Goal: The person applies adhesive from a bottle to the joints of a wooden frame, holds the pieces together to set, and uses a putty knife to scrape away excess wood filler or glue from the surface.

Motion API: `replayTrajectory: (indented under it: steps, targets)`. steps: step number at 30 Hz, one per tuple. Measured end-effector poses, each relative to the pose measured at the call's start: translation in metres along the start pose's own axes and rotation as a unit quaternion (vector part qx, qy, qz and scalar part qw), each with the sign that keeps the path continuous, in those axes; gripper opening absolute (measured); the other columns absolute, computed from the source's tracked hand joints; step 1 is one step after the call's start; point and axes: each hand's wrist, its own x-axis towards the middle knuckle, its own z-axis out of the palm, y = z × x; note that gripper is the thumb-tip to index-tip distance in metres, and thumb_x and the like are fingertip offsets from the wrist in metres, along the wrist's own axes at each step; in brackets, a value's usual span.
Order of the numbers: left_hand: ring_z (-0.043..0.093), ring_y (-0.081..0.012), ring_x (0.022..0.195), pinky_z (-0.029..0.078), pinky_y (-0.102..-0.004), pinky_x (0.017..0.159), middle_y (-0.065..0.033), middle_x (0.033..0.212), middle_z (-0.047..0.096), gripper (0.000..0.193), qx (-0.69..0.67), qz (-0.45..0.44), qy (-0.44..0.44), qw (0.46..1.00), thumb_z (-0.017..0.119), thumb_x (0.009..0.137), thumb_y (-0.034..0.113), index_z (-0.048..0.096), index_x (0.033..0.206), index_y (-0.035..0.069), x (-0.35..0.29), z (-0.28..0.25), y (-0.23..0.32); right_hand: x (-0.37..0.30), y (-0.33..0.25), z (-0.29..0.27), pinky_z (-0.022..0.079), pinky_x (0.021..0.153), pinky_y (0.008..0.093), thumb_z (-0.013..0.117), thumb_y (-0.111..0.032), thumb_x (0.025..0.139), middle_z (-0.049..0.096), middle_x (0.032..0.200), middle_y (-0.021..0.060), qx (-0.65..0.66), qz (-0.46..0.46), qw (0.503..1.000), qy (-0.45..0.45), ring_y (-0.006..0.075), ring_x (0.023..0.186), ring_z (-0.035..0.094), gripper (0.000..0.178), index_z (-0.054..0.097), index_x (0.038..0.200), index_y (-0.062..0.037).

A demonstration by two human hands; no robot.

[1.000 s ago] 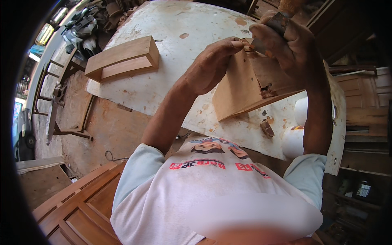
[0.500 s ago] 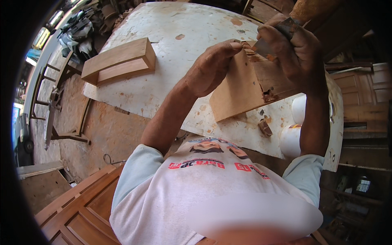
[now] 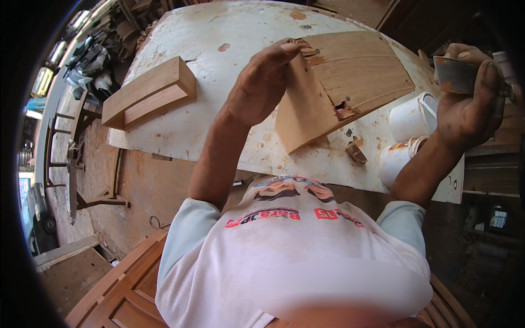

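My left hand (image 3: 262,82) grips the left upper edge of a wooden box (image 3: 361,65), its thumb laid along the top near a splintered corner. Another corner of the box has a dark, broken hole. The box stands tilted on a white, stained worktable (image 3: 219,71). Off to the right, my right hand (image 3: 467,109) is raised and closed around a putty knife (image 3: 455,76), clear of the box. The knife's flat metal blade points left and carries a brownish smear. The fingers behind the box edge are hidden.
A second wooden box (image 3: 150,93), open on one side, lies at the table's left. Two white tubs (image 3: 413,117) stand at the right edge, near a small brown block (image 3: 356,153). Panelled wooden doors (image 3: 131,284) are at lower left, and a metal frame (image 3: 98,202) stands left.
My right hand has moved away from the splintered top of the box, out to the right with the putty knife. My left hand keeps its hold on the box.
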Motion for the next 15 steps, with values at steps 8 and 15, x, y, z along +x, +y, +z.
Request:
replayTrajectory:
  steps: [8,15]
  targets:
    - [0.052,-0.0204,0.132,0.035,-0.0396,0.115,-0.0046,0.135,0.063,0.039,-0.099,-0.118,-0.001,0.988,0.049,0.102,0.031,0.062,0.130,0.008,-0.009,-0.041,0.017,-0.149,0.115,-0.066,0.046,0.064,0.0302,0.057,-0.035,0.103,0.064,0.075,0.0042,-0.254,0.344,0.903,-0.038,0.0138,0.066,0.057,0.036,0.066,0.089,-0.0033]
    - [0.052,-0.0246,0.133,0.034,-0.0375,0.116,-0.0164,0.137,0.060,0.053,0.042,-0.067,0.020,0.997,0.052,0.101,0.034,0.056,0.135,-0.006,0.003,0.011,0.012,-0.257,0.155,-0.069,0.045,0.055,0.0284,0.055,-0.038,0.105,0.060,0.072,0.0017,-0.238,0.425,0.873,0.022,0.0115,0.061,0.056,0.037,0.061,0.089,-0.0048]
